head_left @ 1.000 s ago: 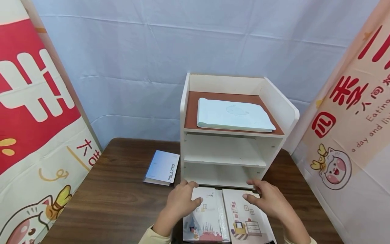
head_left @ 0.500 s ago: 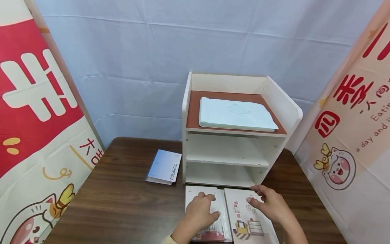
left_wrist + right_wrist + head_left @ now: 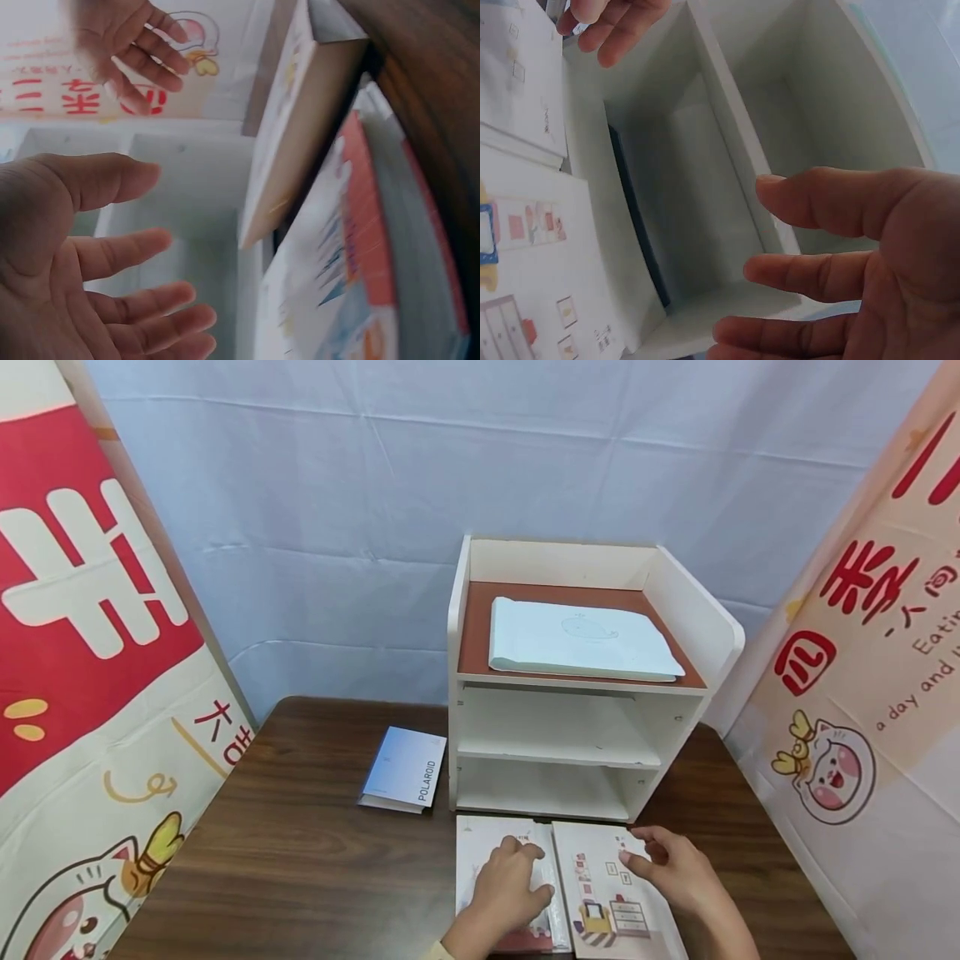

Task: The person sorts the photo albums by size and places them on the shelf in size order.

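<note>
Two pale illustrated books lie side by side in front of a small white shelf. My left hand (image 3: 508, 889) hovers over the left book (image 3: 474, 847) and covers much of its cover. In the left wrist view its fingers (image 3: 127, 251) are spread, apart from the books. Near the upper right corner of the right book (image 3: 615, 902), which shows an armchair and drawers, is my right hand (image 3: 678, 872). The right wrist view shows the right hand's fingers (image 3: 810, 277) stretched out, with nothing between them and the thumb.
The white shelf (image 3: 690, 610) has two compartments below its brown top. A white pad (image 3: 547, 639) with a whale drawing lies on top. Left of the shelf, a blue-white POLAROID book (image 3: 405, 768) lies on the dark wooden table (image 3: 300, 843). Printed cloths hang on both sides.
My left hand has moved right, from the left book's left edge to above its cover. My right hand has shifted slightly right and down. The books lie where they were.
</note>
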`<state>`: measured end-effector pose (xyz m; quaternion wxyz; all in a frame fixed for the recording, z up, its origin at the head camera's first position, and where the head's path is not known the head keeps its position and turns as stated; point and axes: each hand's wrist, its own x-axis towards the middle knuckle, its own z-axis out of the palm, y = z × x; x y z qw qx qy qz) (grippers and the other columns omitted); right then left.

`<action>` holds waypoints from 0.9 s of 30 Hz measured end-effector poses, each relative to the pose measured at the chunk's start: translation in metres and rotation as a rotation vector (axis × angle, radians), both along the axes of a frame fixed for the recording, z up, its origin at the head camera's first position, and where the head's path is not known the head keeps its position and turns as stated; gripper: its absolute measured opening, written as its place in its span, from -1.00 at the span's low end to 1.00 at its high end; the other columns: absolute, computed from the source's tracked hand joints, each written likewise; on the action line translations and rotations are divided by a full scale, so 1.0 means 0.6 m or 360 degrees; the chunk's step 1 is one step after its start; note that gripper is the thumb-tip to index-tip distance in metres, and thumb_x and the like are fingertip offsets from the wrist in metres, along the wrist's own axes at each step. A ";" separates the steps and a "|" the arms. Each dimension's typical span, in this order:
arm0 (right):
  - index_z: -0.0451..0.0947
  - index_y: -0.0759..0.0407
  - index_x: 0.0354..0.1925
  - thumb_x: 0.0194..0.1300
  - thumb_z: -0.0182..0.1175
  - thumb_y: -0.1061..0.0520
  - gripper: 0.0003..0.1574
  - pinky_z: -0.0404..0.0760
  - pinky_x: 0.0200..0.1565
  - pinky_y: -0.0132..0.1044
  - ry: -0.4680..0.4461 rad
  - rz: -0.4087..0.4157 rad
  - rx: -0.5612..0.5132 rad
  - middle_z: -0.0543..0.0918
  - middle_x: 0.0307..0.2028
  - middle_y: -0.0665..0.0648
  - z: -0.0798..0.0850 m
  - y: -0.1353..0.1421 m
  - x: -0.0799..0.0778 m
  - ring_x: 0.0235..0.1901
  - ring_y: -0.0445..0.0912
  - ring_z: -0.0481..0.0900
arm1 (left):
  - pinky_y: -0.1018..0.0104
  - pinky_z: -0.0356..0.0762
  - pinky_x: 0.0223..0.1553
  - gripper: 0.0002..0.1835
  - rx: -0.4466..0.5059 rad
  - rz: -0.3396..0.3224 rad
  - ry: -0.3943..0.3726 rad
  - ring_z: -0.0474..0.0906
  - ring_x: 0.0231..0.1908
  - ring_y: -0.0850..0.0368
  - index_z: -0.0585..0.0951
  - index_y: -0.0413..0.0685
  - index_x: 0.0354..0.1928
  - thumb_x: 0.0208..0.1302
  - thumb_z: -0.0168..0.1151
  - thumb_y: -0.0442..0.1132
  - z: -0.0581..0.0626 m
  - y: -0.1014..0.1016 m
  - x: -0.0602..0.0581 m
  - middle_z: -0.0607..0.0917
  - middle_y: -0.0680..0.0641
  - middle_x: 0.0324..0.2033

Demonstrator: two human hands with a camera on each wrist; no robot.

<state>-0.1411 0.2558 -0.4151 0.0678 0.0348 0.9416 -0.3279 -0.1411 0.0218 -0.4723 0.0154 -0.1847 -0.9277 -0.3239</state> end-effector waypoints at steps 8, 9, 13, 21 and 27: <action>0.42 0.46 0.05 0.03 0.38 -0.05 -0.23 0.48 -0.18 0.08 -0.0067 -0.0050 -0.0010 0.57 -0.17 0.35 -0.026 0.024 0.002 -0.13 0.21 0.50 | 0.34 0.44 -0.51 -0.59 0.0065 -0.0067 -0.0015 0.45 -0.36 0.14 0.65 -0.13 -0.14 -0.11 0.39 -0.16 -0.021 0.020 0.001 0.50 -0.07 -0.34; 0.42 0.46 0.05 0.02 0.39 -0.04 -0.22 0.48 -0.18 0.08 -0.0072 -0.0060 -0.0010 0.57 -0.17 0.37 -0.030 0.027 0.003 -0.13 0.22 0.50 | 0.34 0.45 -0.49 -0.60 0.0087 -0.0078 -0.0030 0.45 -0.36 0.16 0.65 -0.13 -0.15 -0.11 0.39 -0.16 -0.023 0.021 0.001 0.51 -0.07 -0.34; 0.41 0.49 0.04 -0.02 0.42 -0.03 -0.18 0.47 -0.15 0.11 -0.0096 -0.0101 -0.0018 0.53 -0.11 0.46 -0.045 0.038 0.005 -0.09 0.29 0.48 | 0.34 0.46 -0.43 -0.61 0.0148 -0.0120 -0.0104 0.44 -0.34 0.19 0.65 -0.10 -0.15 -0.10 0.39 -0.16 -0.031 0.028 0.002 0.50 -0.04 -0.34; 0.37 0.53 0.06 0.02 0.38 -0.12 -0.11 0.47 -0.17 0.10 -0.0217 -0.0195 -0.0048 0.48 -0.07 0.51 -0.069 0.055 0.009 -0.06 0.34 0.44 | 0.34 0.47 -0.29 -0.61 0.0294 -0.0126 -0.0193 0.43 -0.29 0.18 0.64 -0.12 -0.15 -0.11 0.40 -0.19 -0.047 0.041 0.009 0.47 0.00 -0.34; 0.38 0.53 0.03 0.02 0.33 -0.23 -0.06 0.47 -0.19 0.11 -0.0264 -0.0228 -0.0059 0.49 -0.14 0.52 -0.087 0.066 0.017 -0.10 0.34 0.45 | 0.32 0.50 -0.22 -0.54 0.0466 -0.0138 -0.0346 0.44 -0.27 0.17 0.61 -0.22 -0.11 -0.13 0.42 -0.22 -0.056 0.054 0.012 0.45 -0.04 -0.31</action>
